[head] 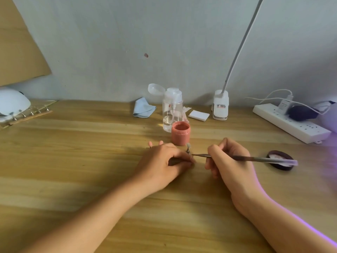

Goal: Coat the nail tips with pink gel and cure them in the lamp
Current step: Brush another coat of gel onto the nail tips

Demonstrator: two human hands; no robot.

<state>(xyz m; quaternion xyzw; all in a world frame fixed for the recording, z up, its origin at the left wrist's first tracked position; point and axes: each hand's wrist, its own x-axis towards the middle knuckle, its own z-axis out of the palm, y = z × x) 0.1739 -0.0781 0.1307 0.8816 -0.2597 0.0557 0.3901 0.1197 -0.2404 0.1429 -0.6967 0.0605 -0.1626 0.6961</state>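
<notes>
Both forearms come in from the bottom of the frame and meet just below its centre, low over the table (73, 161). The left hand (162, 161) lies with its back upward, and its curled fingers pinch the foot of a small metal stand (188, 152). The right hand (229, 161) has its fingers closed around a thin brush (255, 158), held like a pen. The handle of the brush points to the right, and its fine end reaches left, up to the stand.

Directly above the hands stands a small jar (180, 138), open and nearly full of pink gel (181, 127). Its dark lid (280, 168) lies to the right, under the end of the brush handle. Behind the jar is a clear pump bottle (172, 108) with its cap flipped open and a little clear liquid at the bottom.

The nail tip (187, 144) sits on top of the stand, between the two hands and just beside the jar. It looks pale and whitish; it is too small to tell if there is gel on it.

The white dome curing lamp (12, 103) is at the left edge, with a rack of more stands (31, 114) in front of it.
</notes>
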